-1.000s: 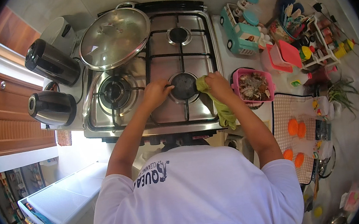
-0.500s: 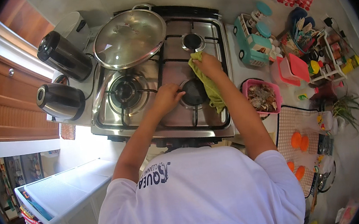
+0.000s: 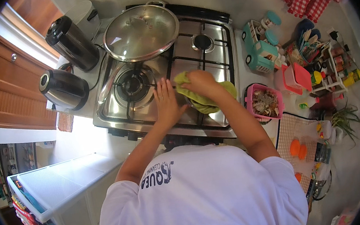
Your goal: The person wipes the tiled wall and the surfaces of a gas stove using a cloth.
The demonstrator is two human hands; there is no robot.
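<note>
While the right hand (image 3: 201,83) grips cloth (image 3: 207,105), a pink tub (image 3: 249,101) holds scraps (image 3: 265,103).

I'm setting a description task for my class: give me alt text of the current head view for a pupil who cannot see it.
A person's right hand holds a green cloth on a gas stove; the empty left hand is outstretched beside it. A large lidded pan sits back left, with a filled pink tub right of the stove.

The right hand (image 3: 199,83) holds a crumpled yellow-green cloth (image 3: 204,103) on the shiny silver metal stove (image 3: 190,61). The left hand (image 3: 168,106) is near the cloth, fingers (image 3: 164,88) stretched out.
</note>
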